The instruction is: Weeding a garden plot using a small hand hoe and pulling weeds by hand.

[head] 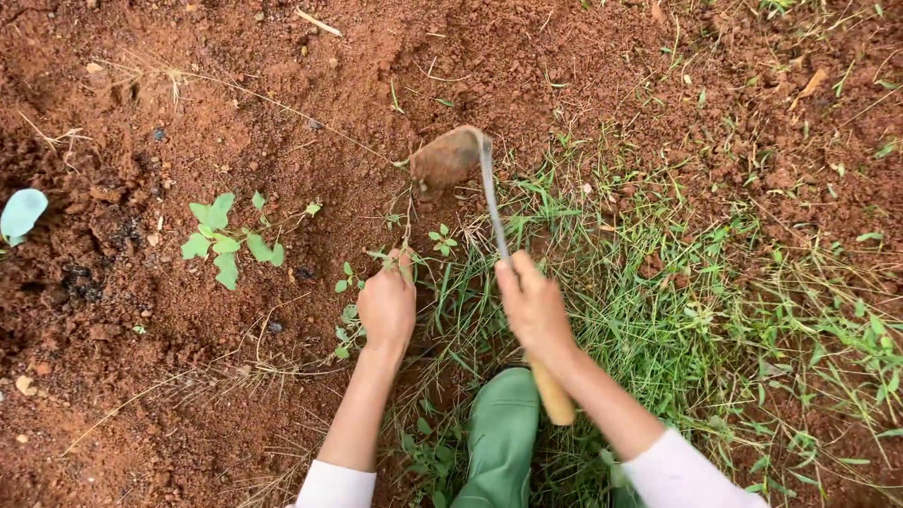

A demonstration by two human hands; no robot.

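My right hand [534, 306] grips the wooden handle [553, 397] of a small hand hoe. Its thin metal neck runs up to a soil-caked blade [446, 157] that rests on the red earth. My left hand [387, 306] is closed around thin weed stems [406, 235] at ground level, just left of the hoe's neck. A patch of green grass [649, 310] spreads to the right of both hands. Both sleeves are white.
A green rubber boot [500, 442] stands between my forearms at the bottom. A leafy seedling [226, 243] grows in the loose red soil [235, 113] to the left, and a pale blue-green leaf [21, 213] shows at the left edge. Dry straw lies scattered about.
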